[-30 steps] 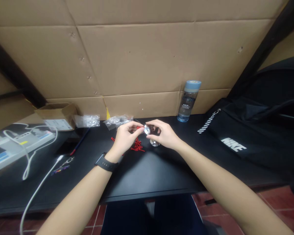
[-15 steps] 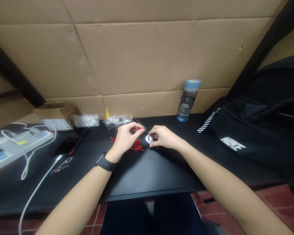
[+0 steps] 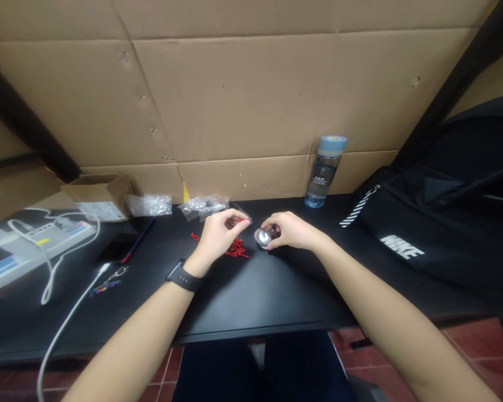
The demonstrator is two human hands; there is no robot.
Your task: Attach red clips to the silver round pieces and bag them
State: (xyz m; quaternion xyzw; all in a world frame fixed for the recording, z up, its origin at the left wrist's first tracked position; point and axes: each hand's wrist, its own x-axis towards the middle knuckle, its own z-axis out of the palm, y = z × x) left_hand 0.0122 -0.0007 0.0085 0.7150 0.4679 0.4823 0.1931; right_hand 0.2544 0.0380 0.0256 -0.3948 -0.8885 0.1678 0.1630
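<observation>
Between the thumb and fingers of my left hand (image 3: 218, 234) is a small clear plastic piece (image 3: 245, 215) with something red at it; its exact kind is too small to make out. Below those fingers lies a tangle of red cords (image 3: 237, 249) on the black table, and a small red loop (image 3: 195, 237) lies left of the wrist. My right hand (image 3: 295, 230) grips a round, shiny silver tin-like object (image 3: 262, 238) by its right side, low over or on the tabletop. Its bright face is turned up and toward me.
Clear plastic packets (image 3: 205, 206) lie along the cardboard wall, beside a small open carton (image 3: 103, 195). A water bottle (image 3: 322, 173) stands at the back right, near a black bag (image 3: 427, 223). Left are a power strip (image 3: 37, 245), white cable, pen (image 3: 138, 240) and keychain (image 3: 109, 285).
My right hand has shifted slightly right with the silver round object, whose face now shows more fully. My left hand keeps its pinch. The whole view has moved a little.
</observation>
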